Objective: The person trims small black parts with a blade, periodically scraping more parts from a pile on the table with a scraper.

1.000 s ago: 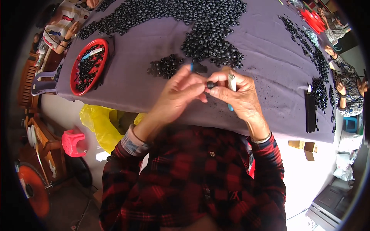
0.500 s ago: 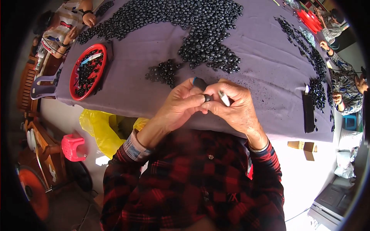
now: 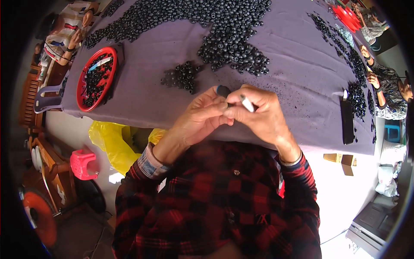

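Note:
Above the near edge of the table, my left hand [image 3: 200, 115] is closed, pinching a small black round part [image 3: 230, 105] between thumb and fingers. Most of that part is hidden by the fingertips. A dark cover [image 3: 223, 91] wraps one left fingertip. My right hand [image 3: 264, 113] meets the left at the part and is closed around a slim tool with a white end [image 3: 247, 103]; its working tip is hidden. Beyond the hands lies a small group of black round parts [image 3: 183, 77], many with a hole in the middle. A large pile of similar parts [image 3: 235, 49] spreads behind it.
A red oval basin [image 3: 80, 88] with black scraps stands at the left on the purple cloth [image 3: 151, 99]. A long black box [image 3: 346, 123] lies at the right beside scattered black pieces [image 3: 357, 97]. Co-workers sit at both sides. A yellow bag [image 3: 110, 144] hangs below the table edge.
My fingertips have closed over the black part, which now shows less. The white tool end has shifted slightly left and up. At left, a co-worker's hand has drawn back from the pile.

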`<state>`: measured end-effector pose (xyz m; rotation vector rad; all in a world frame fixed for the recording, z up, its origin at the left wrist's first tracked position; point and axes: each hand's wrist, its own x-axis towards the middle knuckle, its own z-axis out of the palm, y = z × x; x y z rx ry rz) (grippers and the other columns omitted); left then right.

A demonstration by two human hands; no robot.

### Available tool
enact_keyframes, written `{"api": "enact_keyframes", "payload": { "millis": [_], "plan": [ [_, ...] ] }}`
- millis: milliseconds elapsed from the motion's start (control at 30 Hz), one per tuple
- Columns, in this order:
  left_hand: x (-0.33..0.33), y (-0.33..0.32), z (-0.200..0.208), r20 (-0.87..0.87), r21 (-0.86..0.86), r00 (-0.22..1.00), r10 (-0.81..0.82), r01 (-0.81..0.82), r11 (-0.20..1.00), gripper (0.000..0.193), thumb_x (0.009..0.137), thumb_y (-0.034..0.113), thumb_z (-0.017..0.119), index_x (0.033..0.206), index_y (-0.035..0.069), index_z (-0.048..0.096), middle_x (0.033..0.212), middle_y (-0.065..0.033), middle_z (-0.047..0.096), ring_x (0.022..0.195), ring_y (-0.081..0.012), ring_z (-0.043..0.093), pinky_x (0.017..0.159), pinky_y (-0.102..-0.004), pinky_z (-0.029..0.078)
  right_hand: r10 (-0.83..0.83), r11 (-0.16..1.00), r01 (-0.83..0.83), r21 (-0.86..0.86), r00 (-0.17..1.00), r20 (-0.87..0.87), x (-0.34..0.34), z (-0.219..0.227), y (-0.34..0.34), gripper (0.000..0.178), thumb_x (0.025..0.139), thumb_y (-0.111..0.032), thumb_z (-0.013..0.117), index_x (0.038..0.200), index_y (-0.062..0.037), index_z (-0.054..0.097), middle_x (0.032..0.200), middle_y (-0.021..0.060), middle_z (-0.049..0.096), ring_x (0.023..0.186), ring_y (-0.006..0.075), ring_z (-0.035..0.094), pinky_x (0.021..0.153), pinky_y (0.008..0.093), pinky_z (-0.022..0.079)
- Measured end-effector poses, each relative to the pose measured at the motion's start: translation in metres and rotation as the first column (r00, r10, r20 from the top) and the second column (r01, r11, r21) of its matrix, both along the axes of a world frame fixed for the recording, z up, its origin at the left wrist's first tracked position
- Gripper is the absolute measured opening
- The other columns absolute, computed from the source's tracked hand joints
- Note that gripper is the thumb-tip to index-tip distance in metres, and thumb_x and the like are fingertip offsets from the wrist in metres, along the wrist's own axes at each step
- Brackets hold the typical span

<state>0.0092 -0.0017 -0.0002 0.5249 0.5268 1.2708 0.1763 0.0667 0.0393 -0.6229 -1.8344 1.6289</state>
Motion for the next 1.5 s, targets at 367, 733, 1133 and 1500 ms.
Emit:
{"api": "enact_keyframes", "payload": {
  "millis": [367,733,1133,1500],
  "plan": [
    [-0.003,0.003,0.006,0.067,0.121,0.996,0.063,-0.070,0.990,0.019,0.094,0.011,0.056,0.111,0.010,0.047,0.095,-0.0023,0.061,0.087,-0.0129,0.059,0.077,-0.0304,0.048,-0.133,0.885,0.073,0.459,0.986,0.100,0.012,0.003,-0.002,0.021,0.090,-0.021,0.063,0.102,-0.0039,0.060,0.077,0.0035,0.056,0.068,0.0124,0.054,0.062,0.0271,0.045],
    [-0.005,0.002,0.007,0.040,0.109,0.998,0.046,-0.051,0.993,0.017,0.095,0.010,0.054,0.111,0.010,0.047,0.094,0.0006,0.059,0.088,-0.0102,0.057,0.076,-0.0298,0.046,-0.143,0.730,0.022,0.683,0.982,0.121,0.009,-0.001,0.000,0.024,0.080,-0.014,0.074,0.101,-0.0056,0.065,0.074,0.0059,0.062,0.060,0.0174,0.063,0.052,0.0296,0.049],
    [-0.004,0.001,-0.001,0.046,0.065,0.998,0.038,-0.041,0.997,0.025,0.092,0.011,0.059,0.115,0.008,0.048,0.092,0.0001,0.058,0.087,-0.0112,0.060,0.079,-0.0311,0.050,-0.108,0.844,0.069,0.533,0.993,0.043,0.008,-0.004,-0.001,0.017,0.083,-0.010,0.071,0.097,-0.0031,0.066,0.077,0.0073,0.063,0.064,0.0162,0.062,0.058,0.0271,0.049],
    [0.002,-0.001,0.001,-0.087,0.003,0.995,-0.043,0.043,0.999,0.028,0.089,0.005,0.060,0.115,0.007,0.051,0.092,-0.0052,0.059,0.081,-0.0161,0.058,0.074,-0.0364,0.054,-0.364,0.903,0.337,0.266,0.930,0.058,0.026,0.002,0.026,0.020,0.091,-0.020,0.065,0.098,-0.0013,0.066,0.080,0.0039,0.065,0.073,0.0074,0.054,0.069,0.0238,0.047]
  ]
}}
